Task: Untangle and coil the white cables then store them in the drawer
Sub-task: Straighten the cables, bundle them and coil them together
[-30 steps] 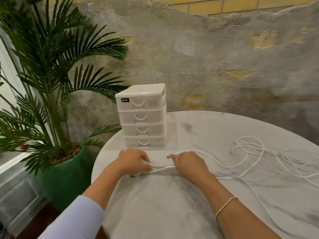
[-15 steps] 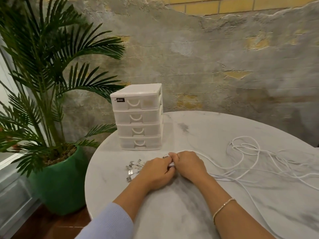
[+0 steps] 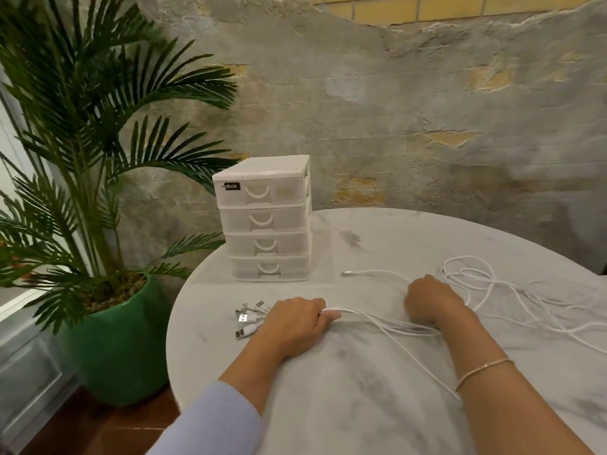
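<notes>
Head view: left hand point(image 3: 295, 323) clamps the cables point(image 3: 377, 323) just behind their plugs point(image 3: 244, 318), which fan out toward 9 o'clock. Right hand point(image 3: 430, 305) is curled over the same bundle at 3 o'clock, its grip apparently closed on it. Strands run left-right between the fists; the tangle point(image 3: 486, 284) lies beyond at 2 o'clock. Drawers point(image 3: 266, 221) stand shut at 11, nearer the left hand.

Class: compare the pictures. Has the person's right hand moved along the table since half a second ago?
Yes. The right hand has slid right along the white cables, away from the drawer unit and from the left hand, which grips the plug ends.
</notes>
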`<state>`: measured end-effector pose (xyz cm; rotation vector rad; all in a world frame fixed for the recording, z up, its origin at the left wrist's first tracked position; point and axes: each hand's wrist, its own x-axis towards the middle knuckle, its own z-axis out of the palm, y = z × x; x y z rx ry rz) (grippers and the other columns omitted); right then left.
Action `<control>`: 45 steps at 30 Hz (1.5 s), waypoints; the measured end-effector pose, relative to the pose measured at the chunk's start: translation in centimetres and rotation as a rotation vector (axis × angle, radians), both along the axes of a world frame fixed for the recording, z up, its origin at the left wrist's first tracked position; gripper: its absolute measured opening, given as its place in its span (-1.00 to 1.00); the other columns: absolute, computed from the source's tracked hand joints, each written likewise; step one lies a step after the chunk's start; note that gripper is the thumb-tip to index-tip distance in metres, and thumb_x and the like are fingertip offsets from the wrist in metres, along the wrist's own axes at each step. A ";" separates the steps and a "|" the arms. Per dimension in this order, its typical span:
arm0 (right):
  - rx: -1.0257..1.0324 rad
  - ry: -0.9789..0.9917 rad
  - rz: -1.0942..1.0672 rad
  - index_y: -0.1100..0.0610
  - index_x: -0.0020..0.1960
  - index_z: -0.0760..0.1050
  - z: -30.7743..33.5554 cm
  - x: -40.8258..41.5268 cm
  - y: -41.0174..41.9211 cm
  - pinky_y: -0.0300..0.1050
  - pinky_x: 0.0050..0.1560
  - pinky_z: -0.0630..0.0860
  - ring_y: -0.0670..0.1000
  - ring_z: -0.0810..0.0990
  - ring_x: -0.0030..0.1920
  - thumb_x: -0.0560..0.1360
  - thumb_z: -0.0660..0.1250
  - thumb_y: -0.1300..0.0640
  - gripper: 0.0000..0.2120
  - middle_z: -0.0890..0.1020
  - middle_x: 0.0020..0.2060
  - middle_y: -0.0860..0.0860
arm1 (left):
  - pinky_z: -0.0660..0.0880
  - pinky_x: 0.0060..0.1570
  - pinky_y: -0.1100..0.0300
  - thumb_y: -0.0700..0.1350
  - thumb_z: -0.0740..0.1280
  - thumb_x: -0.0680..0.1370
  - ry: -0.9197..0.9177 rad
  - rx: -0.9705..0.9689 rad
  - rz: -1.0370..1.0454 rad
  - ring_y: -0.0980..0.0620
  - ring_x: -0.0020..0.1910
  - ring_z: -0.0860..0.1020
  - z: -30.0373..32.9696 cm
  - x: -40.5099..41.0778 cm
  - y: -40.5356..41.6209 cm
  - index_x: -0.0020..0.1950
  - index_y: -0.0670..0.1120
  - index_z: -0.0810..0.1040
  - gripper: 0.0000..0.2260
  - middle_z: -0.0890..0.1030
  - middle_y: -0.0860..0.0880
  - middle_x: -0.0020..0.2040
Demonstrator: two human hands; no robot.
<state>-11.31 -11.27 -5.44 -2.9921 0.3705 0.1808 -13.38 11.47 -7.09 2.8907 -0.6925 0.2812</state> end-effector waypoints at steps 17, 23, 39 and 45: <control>0.091 -0.191 -0.489 0.21 0.29 0.43 2.4 -0.3 -0.9 0.04 0.31 0.28 0.23 0.33 0.34 0.52 0.23 0.05 -0.61 0.38 0.34 0.21 | 0.26 -0.17 0.10 0.16 -0.02 0.63 -0.027 0.000 0.038 -0.15 0.01 0.51 -0.2 0.5 -0.2 -0.09 -0.08 0.40 -0.62 0.60 -0.12 -0.03; 0.088 -0.265 -0.058 0.17 0.26 0.45 2.9 -1.7 2.5 -0.06 0.17 0.40 0.16 0.45 0.26 0.55 0.22 0.00 -0.64 0.50 0.24 0.12 | 0.24 -0.18 0.11 0.15 -0.01 0.63 0.009 -0.013 0.062 -0.17 0.03 0.51 -0.1 0.2 -0.3 -0.11 -0.06 0.37 -0.65 0.60 -0.14 -0.02; 0.501 0.026 0.536 0.03 -0.25 0.48 2.4 -4.0 9.7 -0.39 -0.36 0.26 -0.19 0.35 -0.36 0.60 0.13 -0.07 -0.67 0.41 -0.36 -0.15 | 0.39 -0.10 0.04 0.01 0.05 0.65 0.102 -0.477 0.183 -0.19 -0.07 0.51 0.9 1.1 2.8 -0.22 -0.10 0.43 -0.66 0.58 -0.21 -0.15; 0.313 -0.118 0.366 0.01 -0.08 0.56 0.5 -1.7 7.5 -0.12 -0.04 0.41 -0.01 0.49 -0.02 0.53 0.24 -0.06 -0.82 0.55 -0.06 -0.05 | 0.31 -0.25 0.13 0.21 0.15 0.57 0.152 -0.371 0.201 -0.09 -0.22 0.45 0.7 0.9 1.9 -0.43 -0.02 0.27 -0.54 0.41 -0.01 -0.38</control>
